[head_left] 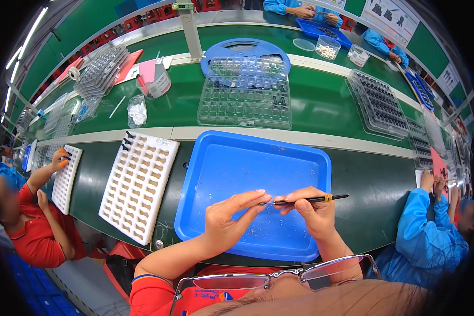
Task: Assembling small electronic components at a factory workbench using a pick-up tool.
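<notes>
My right hand [315,213] holds a slim black pen-shaped tool [321,199] with a yellow band round it. Its thin metal tip points left, toward my left hand [227,218]. Between the thumb and fingertips of that hand is a tiny dark part [263,204], too small to name. The tool's tip meets or nearly meets this part; which one I cannot tell. Both hands are above a blue plastic tray [216,158], whose bottom is dotted with small specks.
Left of the blue tray lies a white moulded tray [137,189] with small black parts at its top corner. Clear plastic trays [242,105] and a blue reel [247,46] sit beyond. A tub [155,84] stands far left. Co-workers sit at both sides and opposite.
</notes>
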`<state>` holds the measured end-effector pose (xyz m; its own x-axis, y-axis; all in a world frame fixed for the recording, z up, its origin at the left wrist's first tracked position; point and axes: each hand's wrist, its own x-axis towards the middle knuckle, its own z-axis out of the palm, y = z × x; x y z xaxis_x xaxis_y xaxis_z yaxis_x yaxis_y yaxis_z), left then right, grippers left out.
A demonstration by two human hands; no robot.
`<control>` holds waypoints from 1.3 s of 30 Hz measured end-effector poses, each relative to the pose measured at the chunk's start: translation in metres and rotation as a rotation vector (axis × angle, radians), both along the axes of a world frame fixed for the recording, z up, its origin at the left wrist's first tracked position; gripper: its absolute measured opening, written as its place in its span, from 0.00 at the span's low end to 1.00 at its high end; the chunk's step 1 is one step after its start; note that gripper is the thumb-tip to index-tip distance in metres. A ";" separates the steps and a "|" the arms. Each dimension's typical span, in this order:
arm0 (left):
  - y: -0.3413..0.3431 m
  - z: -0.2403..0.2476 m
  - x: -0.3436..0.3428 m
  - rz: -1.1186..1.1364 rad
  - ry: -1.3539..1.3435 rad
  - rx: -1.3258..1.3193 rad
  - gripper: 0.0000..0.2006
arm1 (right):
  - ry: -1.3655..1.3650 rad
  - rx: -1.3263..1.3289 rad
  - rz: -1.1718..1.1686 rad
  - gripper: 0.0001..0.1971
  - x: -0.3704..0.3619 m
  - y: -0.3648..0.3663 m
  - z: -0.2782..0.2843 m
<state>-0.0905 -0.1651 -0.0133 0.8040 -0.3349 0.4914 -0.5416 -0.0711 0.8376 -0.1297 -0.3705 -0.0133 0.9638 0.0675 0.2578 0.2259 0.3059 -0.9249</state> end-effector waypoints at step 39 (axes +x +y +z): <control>0.179 -0.001 0.082 0.730 0.028 0.196 0.17 | 0.140 0.037 -0.139 0.13 0.006 -0.002 -0.007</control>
<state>-0.0083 0.0140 -0.0146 0.8662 0.2081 0.4543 -0.2791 -0.5526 0.7854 -0.1239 -0.3729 -0.0203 0.9898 -0.0762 0.1207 0.1388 0.3152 -0.9388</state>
